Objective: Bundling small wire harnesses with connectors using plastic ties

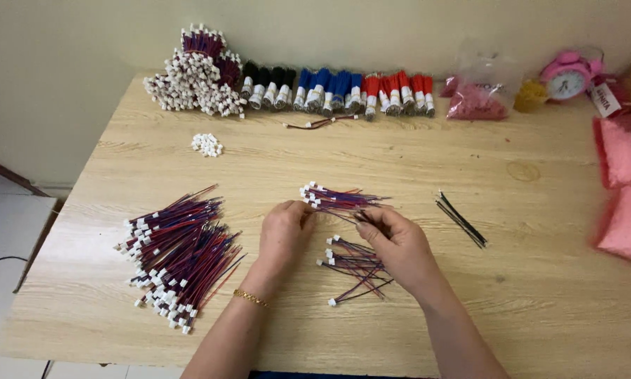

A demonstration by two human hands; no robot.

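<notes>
Between my two hands, just above the middle of the frame, I hold a small bundle of red and blue wire leads (340, 198); its long axis runs nearly level across the picture, white connectors pointing left, bare ends right. My left hand (284, 226) pinches the connector end, my right hand (393, 242) grips the wires nearer the other end. Below my right hand lies a loose scatter of leads (350, 270), and at lower left a big heap of finished leads (178, 256). Right of centre lie thin black ties (461, 219). Along the top edge stand taped rolls of black, blue and red wire (340, 91), a mound of connector leads (196, 74) at upper left, a clear bag of pink pieces (478, 91), a pink alarm clock (567, 74), and pink bags (628, 182) at the right edge. All rests on a pale wooden table (259, 158) against a cream wall (77, 42).
</notes>
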